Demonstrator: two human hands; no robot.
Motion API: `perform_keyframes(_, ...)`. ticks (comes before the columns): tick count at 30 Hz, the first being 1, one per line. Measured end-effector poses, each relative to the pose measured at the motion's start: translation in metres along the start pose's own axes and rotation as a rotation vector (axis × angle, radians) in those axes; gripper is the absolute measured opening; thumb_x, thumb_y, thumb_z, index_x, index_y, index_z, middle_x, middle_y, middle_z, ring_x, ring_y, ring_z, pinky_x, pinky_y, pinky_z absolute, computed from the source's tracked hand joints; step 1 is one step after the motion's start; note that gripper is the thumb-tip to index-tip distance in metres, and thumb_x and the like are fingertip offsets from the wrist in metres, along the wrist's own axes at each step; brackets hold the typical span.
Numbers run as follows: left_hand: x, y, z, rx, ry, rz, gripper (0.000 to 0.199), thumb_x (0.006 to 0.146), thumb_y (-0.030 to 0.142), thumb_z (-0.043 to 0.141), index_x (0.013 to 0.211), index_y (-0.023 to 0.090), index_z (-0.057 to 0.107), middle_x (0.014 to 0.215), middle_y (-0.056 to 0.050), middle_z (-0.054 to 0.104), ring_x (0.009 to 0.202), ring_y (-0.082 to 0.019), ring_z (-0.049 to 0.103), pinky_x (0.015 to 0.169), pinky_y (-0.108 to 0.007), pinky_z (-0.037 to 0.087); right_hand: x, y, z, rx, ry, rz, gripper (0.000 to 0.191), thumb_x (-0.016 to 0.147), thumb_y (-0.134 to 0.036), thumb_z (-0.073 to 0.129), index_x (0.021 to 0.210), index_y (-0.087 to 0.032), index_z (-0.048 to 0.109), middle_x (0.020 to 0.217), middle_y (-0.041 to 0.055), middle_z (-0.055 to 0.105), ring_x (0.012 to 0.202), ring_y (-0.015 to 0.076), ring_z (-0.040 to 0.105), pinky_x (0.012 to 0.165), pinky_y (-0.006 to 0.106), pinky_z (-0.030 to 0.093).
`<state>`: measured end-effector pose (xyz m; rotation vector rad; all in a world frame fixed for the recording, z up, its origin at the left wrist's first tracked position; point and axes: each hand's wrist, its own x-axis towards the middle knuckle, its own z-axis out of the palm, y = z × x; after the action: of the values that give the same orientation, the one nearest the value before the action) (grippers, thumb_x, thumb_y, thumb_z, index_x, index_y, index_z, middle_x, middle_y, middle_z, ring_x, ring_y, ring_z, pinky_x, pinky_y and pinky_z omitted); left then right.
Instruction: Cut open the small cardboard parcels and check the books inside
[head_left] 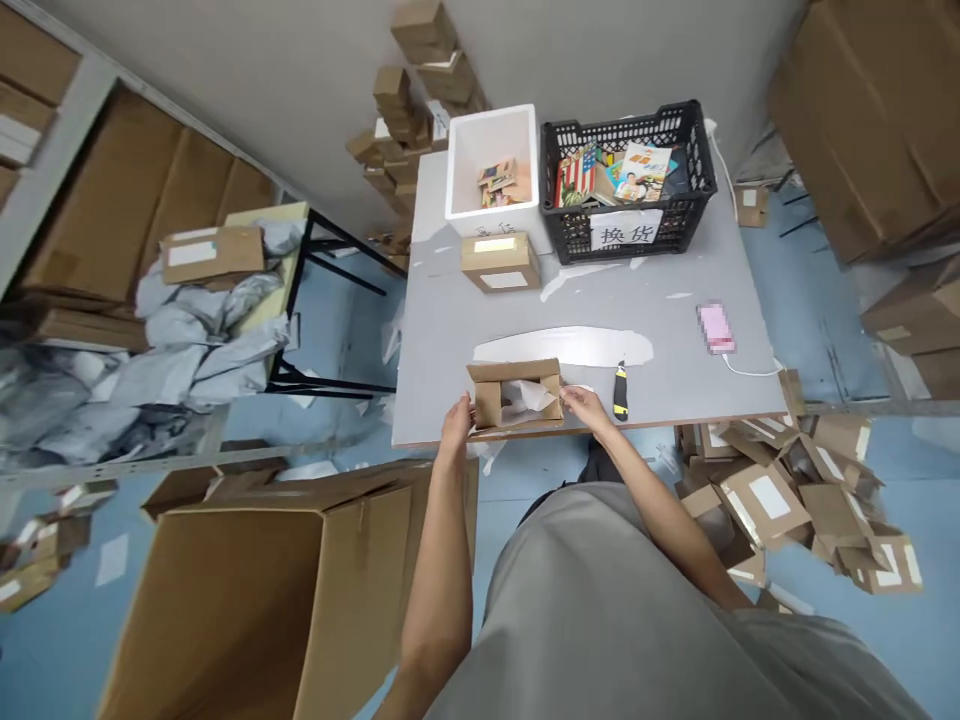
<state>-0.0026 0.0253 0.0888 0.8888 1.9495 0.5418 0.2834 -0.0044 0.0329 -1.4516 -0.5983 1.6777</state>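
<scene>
A small cardboard box (489, 402) stands with its top flaps up at the table's front edge. Crumpled whitish packing material (527, 398) lies inside it; whatever is beneath stays hidden. My left hand (456, 425) grips the box's left side, fingers closed at the edge. On the opposite side, my right hand (585, 406) pinches the right edge or flap. Just right of that hand lies a yellow and black box cutter (620, 392). Behind the open box sits a closed, labelled cardboard box (500, 264).
On the grey table (435, 330) stand a white foam bin (491, 125) and a black crate (630, 245), both holding books. A phone (716, 328) with a cable lies right. A large open carton (367, 560) stands left; discarded boxes (772, 500) cover the floor right.
</scene>
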Motion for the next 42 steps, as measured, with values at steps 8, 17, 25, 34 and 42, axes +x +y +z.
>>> perform_keyframes(8,-0.119,-0.053,0.013,-0.308,0.031,0.205,0.062,0.111,0.065,0.055,0.142,0.015,0.075,0.149,-0.02,0.077,0.146,-0.031,0.07,0.129,-0.046,0.052,-0.112,0.036,-0.071,-0.023,0.042,-0.154,0.052,0.082,-0.068,0.091,0.111,-0.025,0.088,0.121,0.0078,0.088,0.117,0.0296,0.08,0.102,0.042,0.065)
perform_keyframes(17,-0.253,-0.159,0.162,-0.288,-0.34,0.013,0.063,0.112,0.066,0.053,0.128,0.012,0.08,0.144,-0.022,0.08,0.142,-0.036,0.074,0.126,-0.051,0.055,-0.306,0.137,-0.207,-0.08,0.398,-0.19,0.072,0.079,-0.082,0.087,0.122,-0.024,0.086,0.135,0.013,0.085,0.128,0.0348,0.078,0.114,0.051,0.062)
perform_keyframes(25,-0.368,-0.184,0.249,-0.115,-0.574,0.036,0.075,0.098,0.085,0.063,0.117,0.016,0.084,0.136,-0.021,0.083,0.134,-0.039,0.077,0.121,-0.054,0.059,-0.425,0.181,-0.312,-0.086,0.676,-0.149,0.076,0.079,-0.092,0.077,0.106,-0.022,0.087,0.104,0.0096,0.086,0.105,0.0322,0.078,0.095,0.045,0.066)
perform_keyframes(34,-0.444,-0.123,0.362,0.033,-0.805,0.124,0.086,0.092,0.095,0.06,0.118,0.017,0.084,0.144,-0.021,0.079,0.123,-0.038,0.081,0.109,-0.051,0.065,-0.451,0.154,-0.46,-0.032,0.799,-0.237,0.074,0.089,-0.09,0.067,0.108,-0.021,0.085,0.11,0.0115,0.086,0.114,0.0318,0.079,0.107,0.047,0.062)
perform_keyframes(42,-0.504,-0.047,0.492,0.166,-0.985,0.467,0.077,0.09,0.088,0.064,0.117,0.018,0.083,0.129,-0.015,0.084,0.125,-0.039,0.079,0.111,-0.048,0.062,-0.46,0.096,-0.617,-0.069,0.943,-0.443,0.071,0.097,-0.078,0.064,0.13,-0.018,0.084,0.145,0.0158,0.081,0.142,0.033,0.07,0.127,0.051,0.051)
